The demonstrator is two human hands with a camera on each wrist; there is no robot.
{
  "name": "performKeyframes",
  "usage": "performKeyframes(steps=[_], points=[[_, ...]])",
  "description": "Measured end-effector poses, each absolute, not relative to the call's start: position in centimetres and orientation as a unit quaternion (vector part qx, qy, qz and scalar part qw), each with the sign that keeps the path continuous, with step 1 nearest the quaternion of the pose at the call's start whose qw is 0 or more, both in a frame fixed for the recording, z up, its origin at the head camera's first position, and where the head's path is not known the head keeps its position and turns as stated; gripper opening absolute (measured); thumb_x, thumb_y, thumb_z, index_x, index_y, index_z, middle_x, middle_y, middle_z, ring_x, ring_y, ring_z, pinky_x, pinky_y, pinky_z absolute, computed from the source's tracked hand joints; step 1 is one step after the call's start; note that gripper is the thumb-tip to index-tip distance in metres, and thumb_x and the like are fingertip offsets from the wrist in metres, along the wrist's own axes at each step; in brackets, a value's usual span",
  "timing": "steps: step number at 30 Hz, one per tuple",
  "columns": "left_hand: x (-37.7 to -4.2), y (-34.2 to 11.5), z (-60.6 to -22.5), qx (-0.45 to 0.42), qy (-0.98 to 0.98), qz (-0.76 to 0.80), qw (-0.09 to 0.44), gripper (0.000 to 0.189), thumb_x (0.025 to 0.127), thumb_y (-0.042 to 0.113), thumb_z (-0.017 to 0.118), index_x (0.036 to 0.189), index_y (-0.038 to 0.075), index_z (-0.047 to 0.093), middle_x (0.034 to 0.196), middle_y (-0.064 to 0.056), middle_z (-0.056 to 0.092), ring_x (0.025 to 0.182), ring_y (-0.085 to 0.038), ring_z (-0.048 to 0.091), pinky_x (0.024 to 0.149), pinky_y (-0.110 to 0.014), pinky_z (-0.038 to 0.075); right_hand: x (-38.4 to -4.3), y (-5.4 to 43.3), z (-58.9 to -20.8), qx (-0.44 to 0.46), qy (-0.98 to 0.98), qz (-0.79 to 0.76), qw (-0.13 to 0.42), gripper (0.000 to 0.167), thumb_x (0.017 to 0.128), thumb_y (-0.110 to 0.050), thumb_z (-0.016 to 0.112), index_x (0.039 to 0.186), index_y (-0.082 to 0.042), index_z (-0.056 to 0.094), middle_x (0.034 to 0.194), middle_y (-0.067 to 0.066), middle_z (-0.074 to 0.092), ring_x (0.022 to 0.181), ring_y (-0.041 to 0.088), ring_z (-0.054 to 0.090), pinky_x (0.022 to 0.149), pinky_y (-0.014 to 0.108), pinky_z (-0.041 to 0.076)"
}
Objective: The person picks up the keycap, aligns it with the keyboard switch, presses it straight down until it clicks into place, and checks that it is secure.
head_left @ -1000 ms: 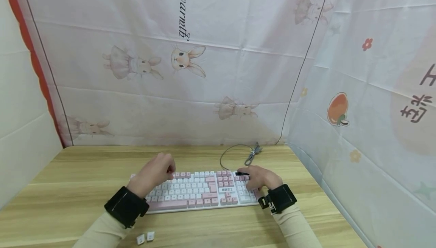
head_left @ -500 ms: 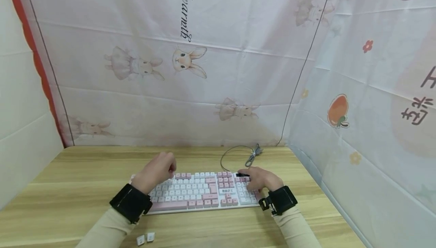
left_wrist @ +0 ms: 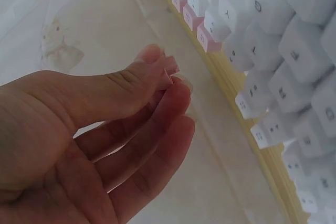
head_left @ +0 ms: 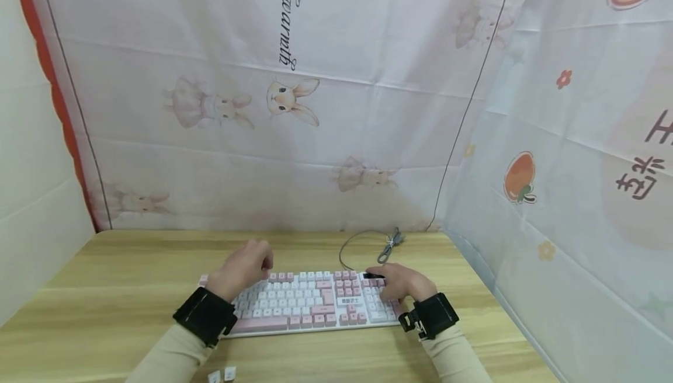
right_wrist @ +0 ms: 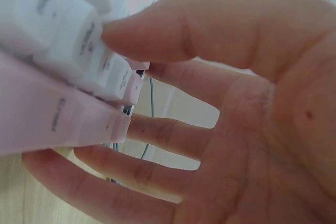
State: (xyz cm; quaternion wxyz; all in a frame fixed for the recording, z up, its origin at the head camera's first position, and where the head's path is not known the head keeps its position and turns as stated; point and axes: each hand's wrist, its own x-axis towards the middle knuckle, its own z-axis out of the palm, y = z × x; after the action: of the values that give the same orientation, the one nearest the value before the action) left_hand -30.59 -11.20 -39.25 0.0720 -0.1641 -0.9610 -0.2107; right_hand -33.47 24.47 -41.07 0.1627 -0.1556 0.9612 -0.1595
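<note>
A pink and white keyboard [head_left: 281,298] lies across the wooden table. Over its upper left part, my left hand [head_left: 242,269] pinches a small pink keycap [left_wrist: 167,74] between thumb and fingertips. The left wrist view shows this keycap apart from the key rows, partly covered by the fingers. My right hand [head_left: 402,281] holds the keyboard's right end: the thumb lies against the white number-pad keys [right_wrist: 86,48] and the other fingers run along the edge by the pink Enter key [right_wrist: 60,111]. One finger reaches a black strip [head_left: 372,276] at the upper right corner.
Two loose white keycaps [head_left: 229,373] lie near the front of the table [head_left: 315,359]. A grey cable [head_left: 389,247], partly bundled, lies behind the keyboard. Printed fabric walls [head_left: 315,196] stand at the back and sides.
The head view has tilted slightly upward, so the table appears lower. Both hands keep nearly the same place at the keyboard.
</note>
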Motion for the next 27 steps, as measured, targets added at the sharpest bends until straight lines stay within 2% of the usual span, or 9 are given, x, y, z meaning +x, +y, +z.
performKeyframes(steps=[6, 12, 21, 27], points=[[-31.2, -11.0, -39.2, -0.16, -0.963, -0.205, 0.074, 0.019, 0.074, -0.01, 0.08, 0.083, 0.006, 0.077, 0.085, -0.007, 0.075, 0.079, -0.018, 0.066, 0.073, -0.038, 0.06, -33.7, 24.7, -41.0, -0.162, 0.961, -0.156, 0.159, 0.083, 0.077, 0.005, 0.068, 0.154, -0.015, 0.048, 0.138, 0.017, 0.058, 0.069, 0.016, 0.058, 0.055, 0.032, 0.055], [-31.6, -10.9, -38.9, -0.147, -0.968, -0.197, 0.043, 0.019, 0.076, -0.011, 0.08, 0.089, 0.003, 0.077, 0.088, -0.008, 0.072, 0.08, -0.018, 0.064, 0.075, -0.038, 0.059, -33.8, 24.7, -41.0, -0.155, 0.962, -0.158, 0.162, 0.084, 0.077, 0.005, 0.068, 0.155, -0.016, 0.047, 0.138, 0.017, 0.058, 0.062, 0.016, 0.056, 0.054, 0.031, 0.053], [-32.0, -11.0, -39.0, -0.148, -0.969, -0.195, 0.022, 0.02, 0.076, -0.012, 0.079, 0.088, 0.003, 0.074, 0.089, -0.007, 0.068, 0.08, -0.019, 0.06, 0.072, -0.037, 0.057, -33.7, 24.6, -41.0, -0.153, 0.961, -0.16, 0.166, 0.083, 0.077, 0.006, 0.068, 0.155, -0.017, 0.048, 0.14, 0.016, 0.057, 0.082, 0.018, 0.061, 0.058, 0.035, 0.058], [-32.2, -11.0, -39.3, -0.145, -0.97, -0.194, 0.021, 0.021, 0.074, -0.014, 0.079, 0.085, 0.003, 0.074, 0.087, -0.007, 0.069, 0.079, -0.019, 0.061, 0.072, -0.036, 0.057, -33.6, 24.6, -41.3, -0.158, 0.959, -0.164, 0.171, 0.082, 0.078, 0.005, 0.068, 0.155, -0.016, 0.047, 0.139, 0.016, 0.057, 0.079, 0.018, 0.061, 0.06, 0.036, 0.058]])
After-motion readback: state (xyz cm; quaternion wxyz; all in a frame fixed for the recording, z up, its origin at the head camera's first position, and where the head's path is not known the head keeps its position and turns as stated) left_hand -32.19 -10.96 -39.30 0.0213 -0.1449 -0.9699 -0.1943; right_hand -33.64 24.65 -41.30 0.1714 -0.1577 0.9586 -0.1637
